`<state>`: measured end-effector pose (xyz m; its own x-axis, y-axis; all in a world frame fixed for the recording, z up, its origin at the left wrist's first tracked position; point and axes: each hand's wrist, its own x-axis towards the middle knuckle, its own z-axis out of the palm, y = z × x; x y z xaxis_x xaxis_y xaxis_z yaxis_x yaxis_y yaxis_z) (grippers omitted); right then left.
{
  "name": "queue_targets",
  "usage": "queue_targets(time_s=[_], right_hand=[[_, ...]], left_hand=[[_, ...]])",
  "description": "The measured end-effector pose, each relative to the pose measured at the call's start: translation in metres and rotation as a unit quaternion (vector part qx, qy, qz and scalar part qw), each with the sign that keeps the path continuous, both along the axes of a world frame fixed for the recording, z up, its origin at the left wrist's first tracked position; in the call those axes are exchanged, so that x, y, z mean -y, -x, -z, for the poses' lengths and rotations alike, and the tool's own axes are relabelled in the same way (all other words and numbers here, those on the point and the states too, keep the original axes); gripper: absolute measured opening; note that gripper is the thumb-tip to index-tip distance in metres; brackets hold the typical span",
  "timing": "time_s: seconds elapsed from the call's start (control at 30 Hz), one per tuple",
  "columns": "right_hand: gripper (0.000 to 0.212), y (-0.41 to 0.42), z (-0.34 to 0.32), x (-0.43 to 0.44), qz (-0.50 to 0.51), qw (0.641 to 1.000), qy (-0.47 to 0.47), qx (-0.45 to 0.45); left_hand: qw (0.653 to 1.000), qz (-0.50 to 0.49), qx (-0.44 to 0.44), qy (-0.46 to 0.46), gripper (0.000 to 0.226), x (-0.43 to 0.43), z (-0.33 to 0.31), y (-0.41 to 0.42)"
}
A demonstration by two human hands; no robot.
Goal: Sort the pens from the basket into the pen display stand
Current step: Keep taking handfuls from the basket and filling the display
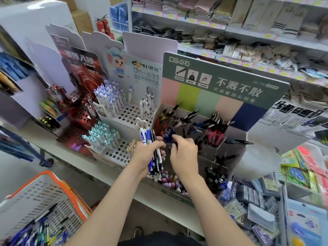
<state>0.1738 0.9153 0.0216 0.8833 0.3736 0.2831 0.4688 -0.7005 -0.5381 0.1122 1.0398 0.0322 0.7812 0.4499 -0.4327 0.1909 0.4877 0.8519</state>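
My left hand (pixel 147 153) gripped a bundle of blue-and-white plastic pens (pixel 145 137), ready stock before the green-headed cardboard display stand (pixel 221 82); my right hand (pixel 184 153) curled at its blue pens (pixel 167 136), grip unclear

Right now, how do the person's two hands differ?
The left hand grips a bundle of pens upright; the right hand carries no bundle. The left hand is nearer the white holed stand; the right hand's fingers reach the blue pens in the clear-compartment stand. Both are raised before the displays.
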Motion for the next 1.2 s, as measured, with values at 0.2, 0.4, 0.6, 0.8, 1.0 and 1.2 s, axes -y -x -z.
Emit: queue_targets(time_s=[0.2, 0.4, 0.6, 0.8, 1.0, 1.2], right_hand=[[0.027, 0.005, -0.024, 0.002, -0.022, 0.955, -0.206, -0.213], [0.029, 0.009, -0.033, 0.013, -0.028, 0.939, -0.206, -0.274], [0.015, 0.006, -0.044, 0.024, -0.048, 0.930, -0.226, -0.286], [0.014, 0.002, -0.057, 0.031, 0.000, 0.924, -0.239, -0.297], [0.020, -0.010, -0.080, 0.029, 0.079, 0.897, -0.424, -0.094], [0.021, -0.044, -0.091, 0.030, 0.054, 0.935, -0.325, 0.131]], left_hand=[[0.994, 0.104, 0.043, 0.001, 0.031, -0.001, -0.003, 0.006], [0.970, 0.225, 0.067, -0.062, 0.018, 0.005, -0.012, 0.010], [0.966, 0.243, 0.086, -0.026, 0.019, 0.014, -0.016, 0.011], [0.967, 0.229, 0.098, 0.060, 0.029, 0.017, -0.021, 0.010], [0.979, 0.095, 0.093, 0.156, 0.029, 0.021, -0.035, -0.007], [0.980, 0.039, 0.087, 0.175, 0.023, 0.018, -0.039, -0.010]])
